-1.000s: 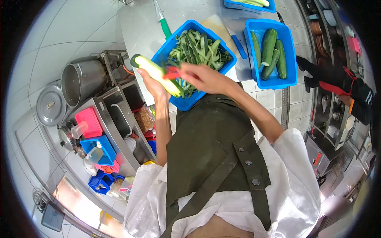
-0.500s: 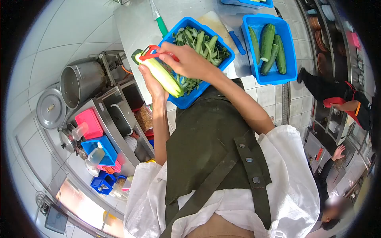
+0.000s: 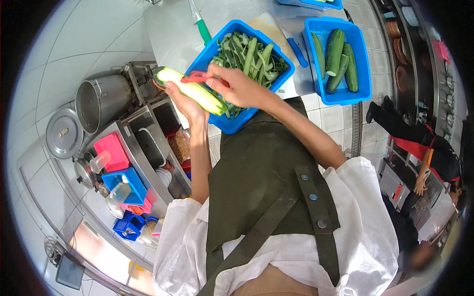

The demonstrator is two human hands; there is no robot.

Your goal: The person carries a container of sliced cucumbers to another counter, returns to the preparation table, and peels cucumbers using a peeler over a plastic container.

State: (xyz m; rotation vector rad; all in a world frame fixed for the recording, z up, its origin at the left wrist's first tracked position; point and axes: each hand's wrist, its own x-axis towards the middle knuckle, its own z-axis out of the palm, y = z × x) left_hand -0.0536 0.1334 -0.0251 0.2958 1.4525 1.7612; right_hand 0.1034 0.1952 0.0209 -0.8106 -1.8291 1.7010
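Observation:
My left hand point(image 3: 186, 104) is wrapped round a mostly peeled pale green cucumber point(image 3: 195, 92), whose far end still shows dark skin. Pinched in my right hand point(image 3: 236, 88) is a red peeler point(image 3: 198, 78), its head against the upper part of the cucumber. Both hands are over the near left edge of a blue tub point(image 3: 228, 126) that holds a heap of green peels point(image 3: 254, 55). Several unpeeled cucumbers point(image 3: 334, 52) lie in a second blue tub point(image 3: 366, 74) to the right.
A green-handled knife point(image 3: 203, 30) and a blue-handled knife point(image 3: 297, 52) rest on the steel table point(image 3: 168, 29), the latter by a cutting board point(image 3: 266, 24). Another blue tub point(image 3: 316, 4) stands at the far edge. Two other people point(image 3: 419, 143) are at the right.
The peeler has moved down the cucumber from its dark far end, with my right hand. At the right, a co-worker in black and red has moved and now extends an arm.

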